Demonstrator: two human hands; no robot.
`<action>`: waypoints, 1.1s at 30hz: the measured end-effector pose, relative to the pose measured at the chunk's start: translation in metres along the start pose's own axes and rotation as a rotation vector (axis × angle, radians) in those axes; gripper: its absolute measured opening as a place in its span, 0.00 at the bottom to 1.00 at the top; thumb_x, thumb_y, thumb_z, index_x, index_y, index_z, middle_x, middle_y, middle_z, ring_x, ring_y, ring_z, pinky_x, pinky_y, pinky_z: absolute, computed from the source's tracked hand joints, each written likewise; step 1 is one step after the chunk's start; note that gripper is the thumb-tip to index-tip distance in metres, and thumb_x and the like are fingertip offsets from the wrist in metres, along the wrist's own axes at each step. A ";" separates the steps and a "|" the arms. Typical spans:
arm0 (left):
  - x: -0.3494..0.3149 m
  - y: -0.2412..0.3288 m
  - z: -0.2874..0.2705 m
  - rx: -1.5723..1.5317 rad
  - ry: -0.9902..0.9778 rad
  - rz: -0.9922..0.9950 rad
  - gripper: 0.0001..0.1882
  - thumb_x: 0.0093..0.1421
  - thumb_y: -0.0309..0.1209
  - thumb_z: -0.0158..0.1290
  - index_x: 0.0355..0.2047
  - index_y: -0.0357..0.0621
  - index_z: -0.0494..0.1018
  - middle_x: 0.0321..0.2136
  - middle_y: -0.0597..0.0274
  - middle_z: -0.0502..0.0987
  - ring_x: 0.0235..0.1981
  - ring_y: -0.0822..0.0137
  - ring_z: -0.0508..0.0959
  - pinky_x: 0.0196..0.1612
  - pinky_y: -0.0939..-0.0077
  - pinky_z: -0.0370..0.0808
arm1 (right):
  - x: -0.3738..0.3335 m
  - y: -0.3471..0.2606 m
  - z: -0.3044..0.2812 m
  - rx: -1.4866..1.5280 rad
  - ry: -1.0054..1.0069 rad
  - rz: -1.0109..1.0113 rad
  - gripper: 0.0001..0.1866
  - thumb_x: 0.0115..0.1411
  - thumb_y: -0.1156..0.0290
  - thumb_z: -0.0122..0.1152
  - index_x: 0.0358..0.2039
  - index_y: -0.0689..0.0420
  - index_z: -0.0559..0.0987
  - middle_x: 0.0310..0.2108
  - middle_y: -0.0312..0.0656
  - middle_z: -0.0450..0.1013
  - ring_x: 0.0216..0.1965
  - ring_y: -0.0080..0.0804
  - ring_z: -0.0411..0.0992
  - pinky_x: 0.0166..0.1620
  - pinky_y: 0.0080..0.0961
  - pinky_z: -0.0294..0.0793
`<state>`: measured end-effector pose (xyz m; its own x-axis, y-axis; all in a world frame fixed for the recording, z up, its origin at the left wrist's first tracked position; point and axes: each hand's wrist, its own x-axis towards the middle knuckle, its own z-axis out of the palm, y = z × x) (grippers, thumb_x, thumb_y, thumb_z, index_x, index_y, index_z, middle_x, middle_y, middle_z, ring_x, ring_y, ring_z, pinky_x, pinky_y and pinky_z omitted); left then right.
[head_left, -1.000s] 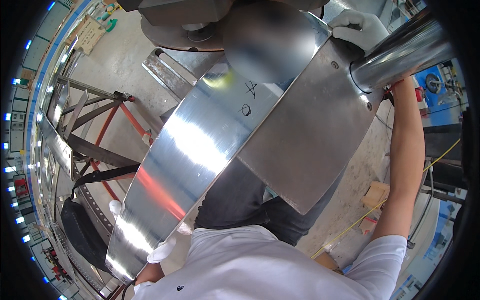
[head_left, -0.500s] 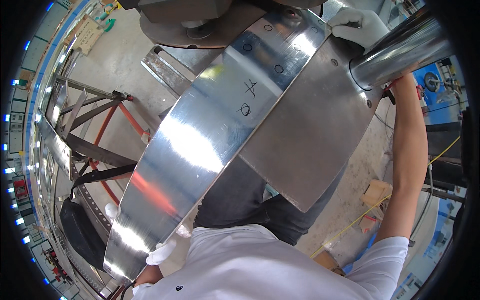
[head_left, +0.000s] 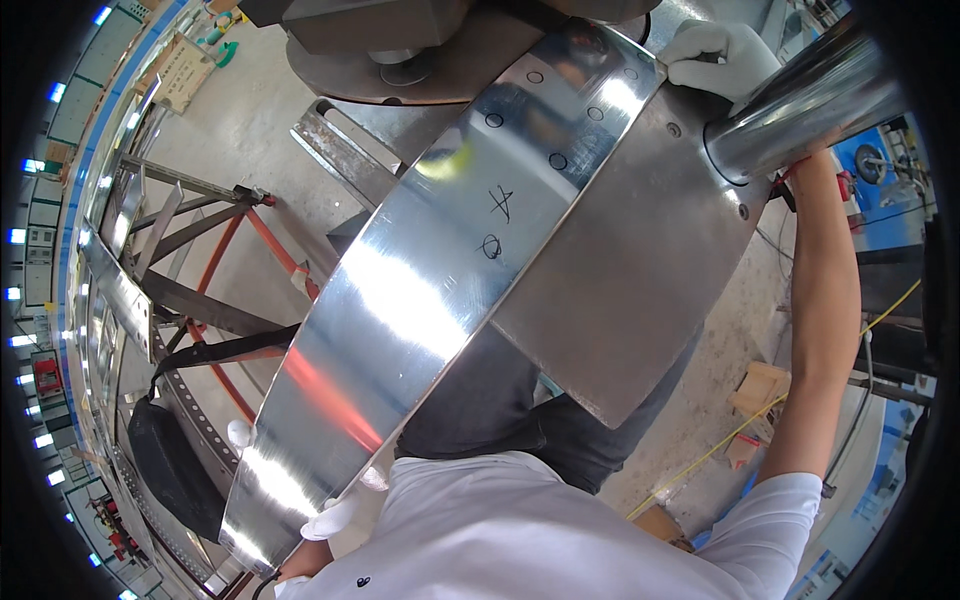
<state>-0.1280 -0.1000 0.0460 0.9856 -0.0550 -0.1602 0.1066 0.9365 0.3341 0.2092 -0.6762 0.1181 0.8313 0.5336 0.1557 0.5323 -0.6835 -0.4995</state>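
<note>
A long, shiny sheet-metal strip (head_left: 400, 285) runs slantwise from the upper right to the lower left, with dark hand-drawn circles and marks on it. My left hand (head_left: 330, 518), in a white glove, is wrapped round the strip's near end from beneath; only its thumb and some fingertips show at both edges. At the far end my gloved right hand (head_left: 722, 60) pinches the strip's right edge. The strip lies against a dull grey metal plate (head_left: 610, 260), partly covering it. Beneath the machine head, the strip's far end is partly hidden.
A dark machine head (head_left: 370, 25) overhangs the far end. A thick polished metal column (head_left: 800, 100) rises beside my right forearm. Left of the strip stand an orange-legged frame (head_left: 255, 250) and a black pouch (head_left: 170, 465). A yellow cable (head_left: 690, 465) crosses the floor at right.
The strip's drawn marks have shifted slightly toward me, so the strip has slid a little nearer. Both hands keep their holds. The whole view has shifted slightly.
</note>
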 end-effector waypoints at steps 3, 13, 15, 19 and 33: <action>0.004 0.001 0.003 -0.073 0.010 -0.083 0.54 0.67 0.65 0.57 0.82 0.48 0.51 0.75 0.19 0.52 0.54 0.14 0.65 0.41 0.44 0.70 | -0.006 0.000 -0.005 -0.058 0.022 0.018 0.08 0.63 0.76 0.73 0.42 0.60 0.92 0.36 0.38 0.84 0.39 0.25 0.80 0.48 0.25 0.77; 0.002 0.002 0.016 -0.222 0.067 -0.258 0.53 0.69 0.64 0.56 0.82 0.47 0.51 0.74 0.15 0.51 0.52 0.11 0.66 0.37 0.44 0.71 | -0.005 -0.016 0.007 -0.089 0.101 0.019 0.08 0.64 0.74 0.73 0.41 0.62 0.92 0.36 0.40 0.84 0.39 0.26 0.81 0.49 0.26 0.78; 0.004 0.003 0.016 -0.250 0.075 -0.294 0.52 0.69 0.64 0.56 0.82 0.47 0.51 0.74 0.15 0.51 0.51 0.10 0.66 0.36 0.44 0.71 | -0.006 -0.020 0.006 -0.106 0.103 0.026 0.08 0.63 0.73 0.73 0.41 0.62 0.92 0.36 0.40 0.84 0.39 0.27 0.81 0.49 0.26 0.79; 0.005 0.005 0.019 -0.297 0.092 -0.356 0.52 0.69 0.64 0.55 0.81 0.47 0.51 0.74 0.13 0.51 0.50 0.09 0.66 0.34 0.44 0.71 | -0.006 -0.023 0.003 -0.080 0.090 0.020 0.08 0.63 0.74 0.72 0.41 0.62 0.92 0.36 0.40 0.84 0.39 0.27 0.81 0.49 0.27 0.78; 0.001 0.009 0.037 -0.374 0.185 -0.501 0.50 0.71 0.63 0.54 0.81 0.47 0.51 0.74 0.08 0.49 0.47 0.04 0.67 0.29 0.43 0.73 | -0.010 -0.050 0.009 -0.051 0.168 -0.034 0.08 0.63 0.73 0.73 0.40 0.60 0.92 0.36 0.39 0.84 0.40 0.28 0.81 0.49 0.28 0.79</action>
<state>-0.1209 -0.1050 0.0834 0.7861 -0.4869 -0.3807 0.4614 0.8721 -0.1627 0.1728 -0.6434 0.1334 0.8253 0.4695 0.3138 0.5647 -0.6927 -0.4486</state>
